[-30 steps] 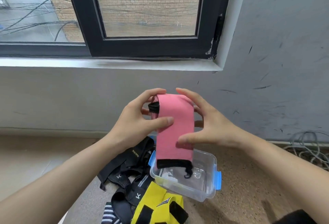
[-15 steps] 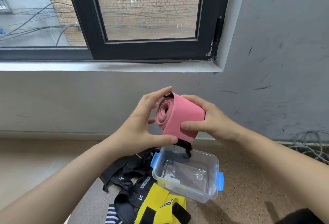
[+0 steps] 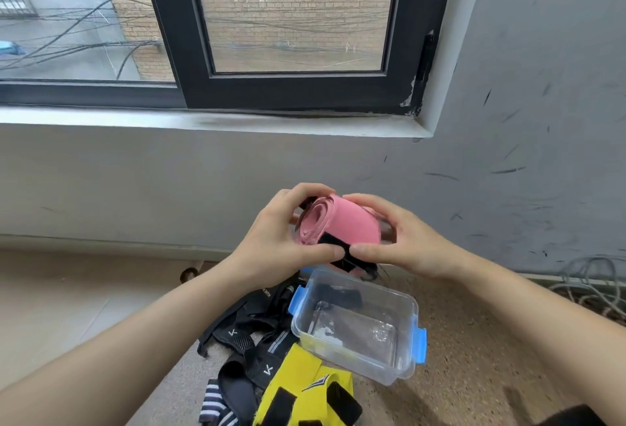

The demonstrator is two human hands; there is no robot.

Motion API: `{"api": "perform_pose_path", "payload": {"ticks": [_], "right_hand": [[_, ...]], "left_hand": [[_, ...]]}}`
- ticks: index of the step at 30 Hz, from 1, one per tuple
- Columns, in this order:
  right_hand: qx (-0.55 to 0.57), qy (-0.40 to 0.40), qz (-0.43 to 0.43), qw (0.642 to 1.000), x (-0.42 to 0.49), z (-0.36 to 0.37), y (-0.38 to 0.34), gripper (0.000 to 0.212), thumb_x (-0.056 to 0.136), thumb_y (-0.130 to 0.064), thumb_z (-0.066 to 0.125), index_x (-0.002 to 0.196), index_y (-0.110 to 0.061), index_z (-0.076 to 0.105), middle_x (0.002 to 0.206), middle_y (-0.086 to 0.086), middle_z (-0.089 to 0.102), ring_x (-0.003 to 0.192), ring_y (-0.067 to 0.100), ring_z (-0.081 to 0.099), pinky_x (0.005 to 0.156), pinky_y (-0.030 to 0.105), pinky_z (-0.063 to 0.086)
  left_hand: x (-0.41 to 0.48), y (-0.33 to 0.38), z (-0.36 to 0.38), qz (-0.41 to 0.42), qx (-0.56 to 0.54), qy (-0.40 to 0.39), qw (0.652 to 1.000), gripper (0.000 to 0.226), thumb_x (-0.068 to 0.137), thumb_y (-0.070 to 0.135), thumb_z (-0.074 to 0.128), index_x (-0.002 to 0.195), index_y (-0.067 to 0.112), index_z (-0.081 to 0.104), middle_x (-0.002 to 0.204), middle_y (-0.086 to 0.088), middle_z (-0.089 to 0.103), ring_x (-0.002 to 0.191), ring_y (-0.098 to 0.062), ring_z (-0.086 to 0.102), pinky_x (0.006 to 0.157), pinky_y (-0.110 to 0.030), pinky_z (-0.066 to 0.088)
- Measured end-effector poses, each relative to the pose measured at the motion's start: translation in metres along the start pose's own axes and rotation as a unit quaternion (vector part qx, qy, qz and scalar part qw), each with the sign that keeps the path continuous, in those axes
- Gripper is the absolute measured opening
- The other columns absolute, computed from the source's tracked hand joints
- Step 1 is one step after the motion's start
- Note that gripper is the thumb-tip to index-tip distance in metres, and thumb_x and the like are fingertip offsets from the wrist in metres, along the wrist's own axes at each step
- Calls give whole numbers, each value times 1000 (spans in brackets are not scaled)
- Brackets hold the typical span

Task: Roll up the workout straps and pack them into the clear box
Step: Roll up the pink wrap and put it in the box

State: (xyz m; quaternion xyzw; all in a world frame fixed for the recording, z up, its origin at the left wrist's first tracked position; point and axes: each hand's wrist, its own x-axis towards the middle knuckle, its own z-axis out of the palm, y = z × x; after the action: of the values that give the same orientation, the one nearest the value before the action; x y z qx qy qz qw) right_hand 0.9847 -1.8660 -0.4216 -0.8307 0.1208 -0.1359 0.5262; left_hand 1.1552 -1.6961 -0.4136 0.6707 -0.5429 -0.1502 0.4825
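A pink workout strap (image 3: 342, 222) is wound into a fat roll, held in the air just above the clear box (image 3: 403, 363). My left hand (image 3: 274, 242) grips the roll's left, spiral end, thumb underneath. My right hand (image 3: 403, 242) holds its right side, thumb pressing the black end tab (image 3: 338, 249) against the roll. The two thumbs meet at that tab. The clear box has blue clips and stands on the floor with no lid on it. Black straps (image 3: 247, 330) and a yellow strap (image 3: 305, 388) lie in a heap left of the box.
A striped black-and-white strap (image 3: 213, 405) pokes out at the bottom of the heap. Grey cables (image 3: 596, 286) coil on the floor at far right. A grey wall with a window sill (image 3: 210, 117) rises right behind the box.
The hanging pink strap has been wound up fully: a second ago a long tail dangled into the box, now only the black tab is loose under my thumbs. The roll has lowered slightly.
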Motion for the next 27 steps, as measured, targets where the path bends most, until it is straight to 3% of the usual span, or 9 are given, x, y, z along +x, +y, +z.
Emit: {"api": "perform_pose_path", "payload": {"ticks": [3, 6, 8, 12, 17, 19, 22, 24, 27], "right_hand": [[-49, 52, -30, 997, 0, 5, 7, 58, 81, -31, 84, 130, -48, 57, 135, -16, 55, 114, 13, 62, 85, 31, 60], [-46, 71, -36, 996, 0, 12, 22, 52, 80, -25, 86, 124, -44, 64, 130, -13, 60, 108, 16, 63, 84, 34, 61], [-22, 79, -26, 996, -1, 19, 35, 51, 78, -22, 87, 122, -37, 66, 127, -11, 63, 107, 16, 65, 86, 39, 61], [-22, 89, 0, 996, -6, 30, 74, 55, 76, -18, 88, 125, -31, 65, 126, -7, 65, 107, 14, 67, 88, 43, 60], [-105, 31, 55, 992, -1, 29, 133, 55, 77, -33, 86, 127, -31, 65, 121, -10, 69, 108, 7, 67, 94, 39, 57], [-195, 13, 89, 977, 1, 22, 161, 56, 78, -46, 82, 130, -30, 65, 125, -11, 67, 116, 9, 62, 100, 39, 51], [-349, -45, 181, 918, -2, 4, 205, 70, 81, -54, 75, 143, -31, 52, 139, -5, 54, 128, 20, 49, 107, 38, 43], [-393, -66, 230, 888, -2, 0, 233, 79, 82, -53, 74, 150, -30, 41, 147, -1, 44, 131, 25, 42, 107, 41, 41], [-411, -59, 265, 870, 6, 8, 270, 89, 82, -53, 73, 156, -31, 30, 154, 5, 36, 136, 31, 35, 109, 46, 40]], "left_hand": [[0, -11, 11, -67, -20, 32, 997, 67, 58, 46, 89, 117, 49, 58, 121, 4, 59, 104, -13, 64, 87, -30, 57], [0, -26, 19, -110, -26, 24, 993, 66, 56, 52, 86, 116, 48, 57, 120, 4, 61, 102, -22, 66, 91, -43, 59], [-1, -36, 25, -124, -37, -2, 992, 67, 58, 52, 88, 117, 45, 56, 119, 7, 64, 100, -20, 67, 92, -42, 59], [0, -57, 48, -136, -10, -36, 990, 66, 63, 48, 88, 120, 40, 55, 117, 11, 65, 88, -3, 62, 82, -27, 52], [-3, -109, 91, -144, 70, -36, 986, 73, 58, 62, 84, 124, 47, 55, 119, 14, 60, 110, -8, 60, 95, -38, 53], [-11, -131, 108, -143, 83, -30, 986, 68, 63, 56, 87, 122, 45, 55, 118, 15, 57, 110, -6, 58, 96, -36, 51], [-20, -160, 130, -155, 88, -15, 984, 67, 67, 48, 90, 120, 44, 51, 117, 15, 52, 106, -5, 56, 92, -33, 49], [-22, -178, 145, -169, 83, -8, 982, 68, 65, 46, 90, 118, 43, 47, 115, 14, 49, 103, -1, 55, 87, -32, 49], [-21, -200, 167, -192, 83, 5, 978, 68, 64, 39, 91, 113, 38, 44, 113, 9, 44, 101, -7, 54, 81, -29, 46]]}}
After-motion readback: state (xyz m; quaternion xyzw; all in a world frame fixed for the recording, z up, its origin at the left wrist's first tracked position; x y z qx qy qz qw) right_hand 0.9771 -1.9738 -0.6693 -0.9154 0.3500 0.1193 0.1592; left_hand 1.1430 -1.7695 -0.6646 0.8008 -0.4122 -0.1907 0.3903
